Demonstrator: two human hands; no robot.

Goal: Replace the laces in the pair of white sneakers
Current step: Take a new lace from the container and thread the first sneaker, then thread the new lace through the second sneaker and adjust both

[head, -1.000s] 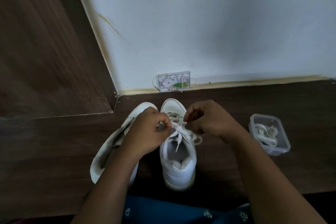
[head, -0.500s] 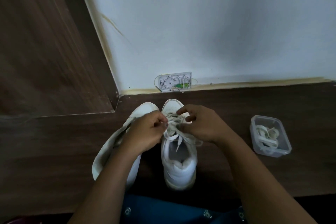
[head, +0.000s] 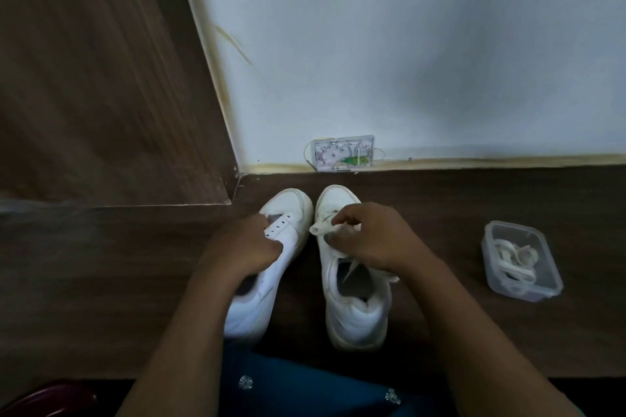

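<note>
Two white sneakers stand side by side on the dark wooden surface, toes toward the wall. The left sneaker shows bare eyelets with no lace. My left hand rests on its left side, fingers curled around its upper. The right sneaker still carries a white lace. My right hand lies over its lacing area and pinches that lace near the toe end.
A clear plastic box with coiled white laces sits to the right. A small white wall box sits at the base of the wall behind the shoes. A wooden panel rises at the left.
My left hand has let go of the lace and moved left onto the unlaced sneaker. My right hand has slid toward the toe of the right sneaker, still pinching the lace.
</note>
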